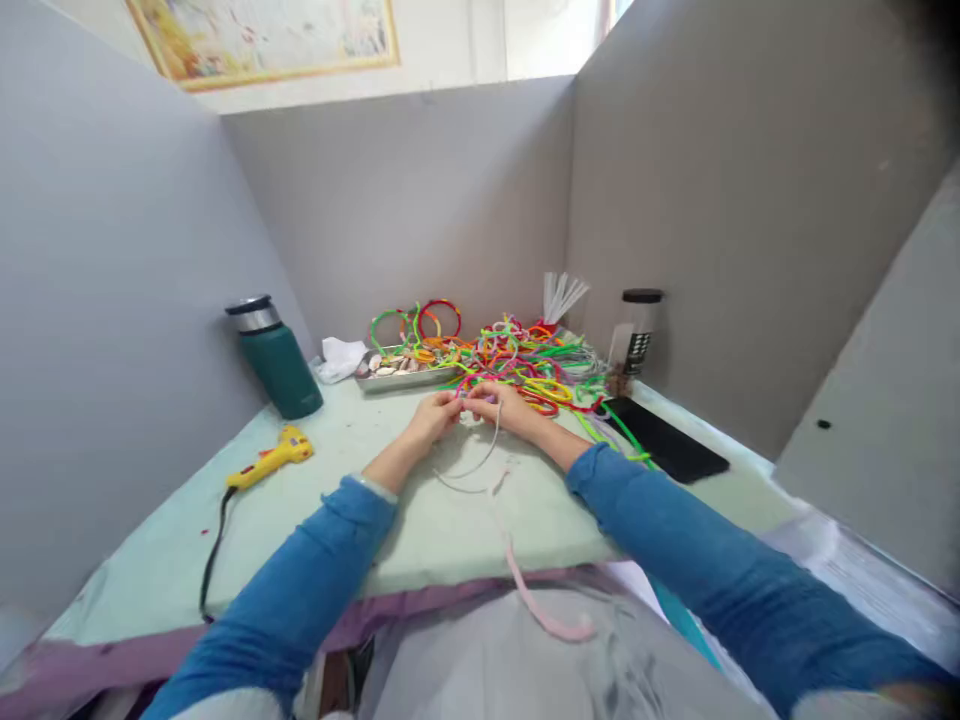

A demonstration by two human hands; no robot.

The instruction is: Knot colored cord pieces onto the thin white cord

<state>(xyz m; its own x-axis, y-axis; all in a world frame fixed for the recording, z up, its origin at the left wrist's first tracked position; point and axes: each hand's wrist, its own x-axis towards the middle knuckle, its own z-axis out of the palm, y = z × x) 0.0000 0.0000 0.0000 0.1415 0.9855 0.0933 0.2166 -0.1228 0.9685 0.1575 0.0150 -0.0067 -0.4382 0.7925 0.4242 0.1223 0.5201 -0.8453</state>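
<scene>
Head view, left fingers (452,405) and right fingers (478,404) pinched narrow on pink cord (463,386), pale strand (496,433) below

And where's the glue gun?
In the head view, the yellow glue gun lies on the table at left, just in front of the teal bottle.

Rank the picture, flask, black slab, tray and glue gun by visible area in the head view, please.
1. Picture, though cut off by the frame
2. Flask
3. Slab and tray, too alike to rank
4. Glue gun
</scene>
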